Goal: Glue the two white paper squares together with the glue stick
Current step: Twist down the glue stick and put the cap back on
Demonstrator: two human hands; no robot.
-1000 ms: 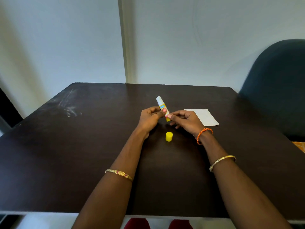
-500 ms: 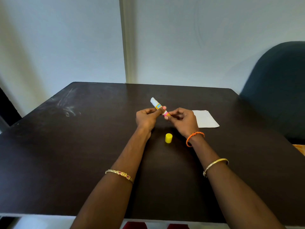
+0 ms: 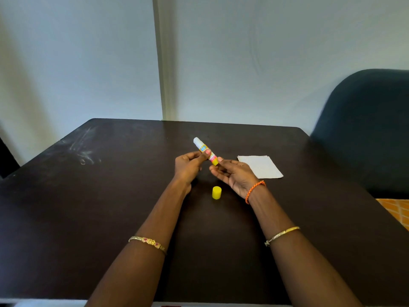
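From the head camera, the glue stick (image 3: 205, 151) is held above the dark table (image 3: 110, 196), tilted with its uncapped white end up and away. The left hand (image 3: 188, 167) grips the barrel at mid-length between thumb and fingers, while the right hand (image 3: 232, 175) pinches the yellow base with thumb and fingertip — likely to twist the glue up, though that is a guess. The tube looks light and rigid, and its smooth plastic is probably a little slippery, so the barrel is the place to hold it; the exposed glue should be soft and easily smeared. Its yellow cap (image 3: 216, 192) stands on the table near the wrists. The white paper squares (image 3: 260, 166) lie stacked just right of the right hand — thin, limp, easily creased or shifted. No container is in view besides the tube itself.
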